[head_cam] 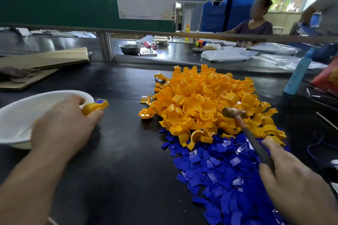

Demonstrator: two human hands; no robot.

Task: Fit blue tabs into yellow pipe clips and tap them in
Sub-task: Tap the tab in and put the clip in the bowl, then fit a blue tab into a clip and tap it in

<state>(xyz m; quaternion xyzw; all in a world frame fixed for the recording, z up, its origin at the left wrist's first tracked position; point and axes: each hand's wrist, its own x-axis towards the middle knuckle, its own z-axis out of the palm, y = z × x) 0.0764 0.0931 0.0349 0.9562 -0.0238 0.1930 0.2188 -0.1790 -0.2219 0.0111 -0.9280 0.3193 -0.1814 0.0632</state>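
My left hand (62, 126) grips a yellow pipe clip (92, 108) with a blue tab (101, 101) set in its end, held just right of a white bowl (16, 115). My right hand (290, 175) is closed on the dark handle of a small hammer (233, 112), whose head hovers over the right side of a big heap of yellow clips (203, 100). A spread of loose blue tabs (219, 175) lies in front of that heap, under my right hand.
Folded cardboard (43, 60) lies at the back left on the black table (124, 160). A metal rail and post (106, 45) separate this bench from another one with a steel bowl (130, 48) and plastic bags. A person sits beyond it. Cables lie at the right edge.
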